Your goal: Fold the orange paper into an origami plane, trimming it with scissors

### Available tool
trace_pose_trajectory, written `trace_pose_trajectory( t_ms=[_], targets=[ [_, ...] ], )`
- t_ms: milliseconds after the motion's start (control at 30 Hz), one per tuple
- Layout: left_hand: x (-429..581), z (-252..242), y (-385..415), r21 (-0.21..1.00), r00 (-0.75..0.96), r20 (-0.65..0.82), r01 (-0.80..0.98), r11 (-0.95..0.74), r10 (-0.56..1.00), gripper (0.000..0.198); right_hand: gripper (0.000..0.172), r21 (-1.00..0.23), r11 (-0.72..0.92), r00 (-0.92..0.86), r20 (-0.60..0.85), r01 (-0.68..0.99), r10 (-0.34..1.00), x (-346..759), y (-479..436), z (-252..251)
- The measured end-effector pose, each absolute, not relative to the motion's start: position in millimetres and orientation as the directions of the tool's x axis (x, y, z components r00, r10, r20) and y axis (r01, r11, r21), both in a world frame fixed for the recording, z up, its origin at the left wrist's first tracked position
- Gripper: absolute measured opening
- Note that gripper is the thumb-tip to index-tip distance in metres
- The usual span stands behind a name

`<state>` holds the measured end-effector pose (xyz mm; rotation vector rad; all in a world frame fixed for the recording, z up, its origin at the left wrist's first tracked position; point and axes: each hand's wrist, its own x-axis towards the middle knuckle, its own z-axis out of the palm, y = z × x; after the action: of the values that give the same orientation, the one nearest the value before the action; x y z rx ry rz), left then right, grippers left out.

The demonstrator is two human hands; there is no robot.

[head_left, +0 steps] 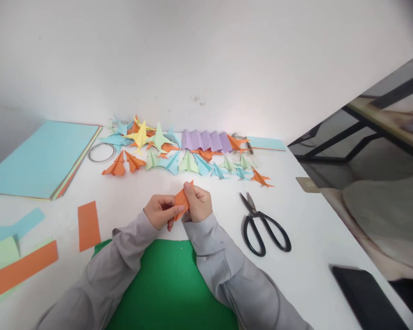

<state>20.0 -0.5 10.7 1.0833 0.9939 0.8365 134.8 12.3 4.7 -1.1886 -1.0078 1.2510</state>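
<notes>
Between my two hands is a small folded piece of orange paper [181, 200], held up over the white table. My left hand [161, 211] pinches its left and lower edge, thumb on top. On its right side, my right hand [200, 201] grips the paper with the thumb near its upper tip. The fingers behind the paper are partly hidden. Just beyond my hands lies a row of folded paper planes [188, 162] in orange, blue and green. A flat orange paper strip [88, 226] lies left of my left hand.
Open black-handled scissors [261, 224] lie to the right, and a black phone-like slab [366, 295] is near the right edge. Stacked coloured sheets [44, 158], a wire ring [102, 152] and loose strips [22, 270] are at left. Pleated purple paper [206, 141] stands by the wall.
</notes>
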Motion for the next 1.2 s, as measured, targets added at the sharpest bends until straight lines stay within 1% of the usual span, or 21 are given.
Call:
trace_pose_trajectory(
  t_ms=[67, 167, 233, 300, 400, 500, 567, 700, 933, 1067, 1200],
  targets=[
    [19.6, 11.0, -0.1, 0.949, 0.309, -0.255, -0.1, 0.298, 0.916, 0.04, 0.049, -0.98, -0.084, 0.0, -0.086, -0.181, 0.996, 136.1, 13.5, 3.1],
    [19.3, 12.5, 0.5, 0.939, 0.273, -0.275, -0.128, 0.318, 0.922, 0.04, 0.045, -0.985, -0.064, -0.032, -0.06, -0.157, 0.998, 137.5, 16.0, -1.2],
    [19.6, 14.5, 0.6, 0.929, 0.301, -0.295, -0.13, 0.346, 0.907, 0.041, 0.044, -0.989, -0.058, -0.045, -0.053, -0.139, 0.998, 138.0, 16.9, -1.8],
    [20.3, 17.0, 0.1, 0.914, 0.354, -0.323, -0.127, 0.387, 0.878, 0.043, 0.046, -0.984, -0.07, -0.068, -0.06, -0.164, 0.996, 138.5, 16.5, 0.6],
    [21.3, 19.8, -1.0, 0.896, 0.4, -0.348, -0.123, 0.427, 0.848, 0.043, 0.044, -0.965, -0.152, -0.117, -0.129, -0.213, 0.985, 139.5, 15.2, 6.6],
    [20.4, 20.1, -1.0, 0.882, 0.459, -0.383, -0.077, 0.465, 0.802, 0.045, 0.039, -0.979, -0.141, -0.136, -0.121, -0.147, 0.983, 140.7, 15.5, 9.8],
    [19.0, 19.5, 0.1, 0.867, 0.478, -0.413, -0.054, 0.495, 0.775, 0.045, 0.039, -0.984, -0.125, -0.135, -0.108, -0.123, 0.985, 141.2, 16.6, 9.7],
    [17.0, 18.6, 3.6, 0.832, 0.498, -0.453, -0.062, 0.551, 0.74, 0.042, 0.042, -0.981, -0.117, -0.124, -0.098, -0.156, 0.987, 141.5, 18.4, 8.3],
    [15.5, 17.9, 4.2, 0.804, 0.549, -0.45, -0.095, 0.588, 0.704, 0.039, 0.043, -0.973, -0.137, -0.14, -0.112, -0.186, 0.984, 143.3, 18.4, 9.4],
    [14.0, 17.5, 3.4, 0.809, 0.569, -0.433, -0.098, 0.58, 0.699, 0.04, 0.043, -0.968, -0.122, -0.067, -0.11, -0.221, 0.992, 142.6, 18.1, 10.4],
    [14.3, 17.4, 3.3, 0.783, 0.576, -0.462, -0.092, 0.615, 0.674, 0.041, 0.042, -0.962, -0.137, -0.041, -0.131, -0.237, 0.991, 140.0, 19.4, 4.8]
  ],
)
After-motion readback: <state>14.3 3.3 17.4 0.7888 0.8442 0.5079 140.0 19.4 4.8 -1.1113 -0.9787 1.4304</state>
